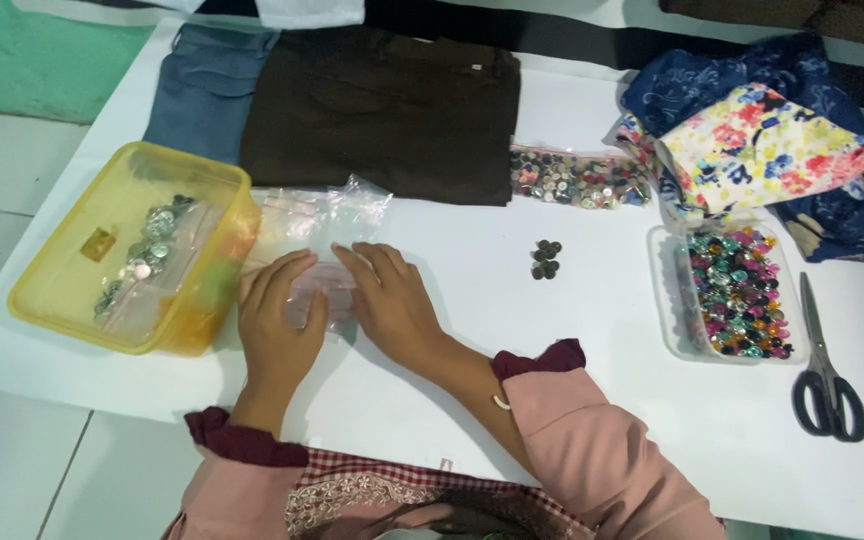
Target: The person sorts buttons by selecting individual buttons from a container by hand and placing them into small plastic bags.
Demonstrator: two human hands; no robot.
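Observation:
My left hand (279,318) and my right hand (392,300) both lie flat, palms down, on a small clear plastic zip bag (327,285) on the white table (572,340). More clear bags (337,208) lie just behind my fingers. A yellow plastic box (52,290) stands left of my left hand and holds bags of silvery buttons (147,245). A small pile of dark buttons (546,259) sits loose on the table to the right of my right hand, apart from it.
Folded dark brown trousers (392,110) and blue jeans (202,90) lie at the back. A bag of mixed buttons (577,180), floral cloths (767,140), a clear tray of colourful beads (737,295) and black scissors (824,365) are at the right.

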